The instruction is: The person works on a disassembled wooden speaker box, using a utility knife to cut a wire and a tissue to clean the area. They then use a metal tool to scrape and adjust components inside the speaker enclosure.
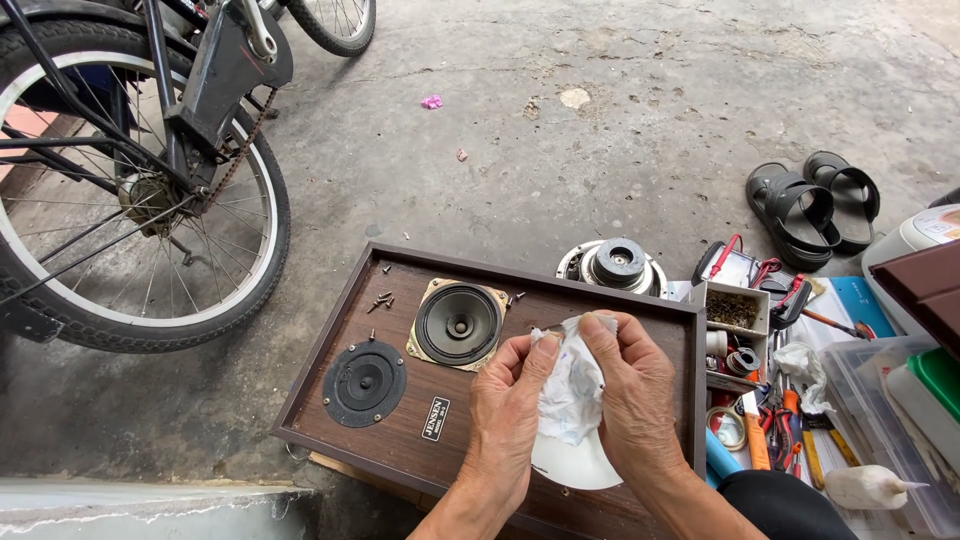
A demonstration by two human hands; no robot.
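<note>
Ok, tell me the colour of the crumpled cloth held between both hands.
White, with faint bluish marks; the crumpled cloth shows best in the head view.

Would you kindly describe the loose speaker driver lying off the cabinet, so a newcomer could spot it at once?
Start at the brown wooden speaker cabinet lying flat on the concrete floor. Just beyond its far edge, left of the tool clutter, sits the loose driver. Unlike the two speakers mounted in the cabinet, it lies magnet-up, round, grey and metallic.

Daylit, stained concrete floor; bicycle wheel at left, black sandals right.
</note>
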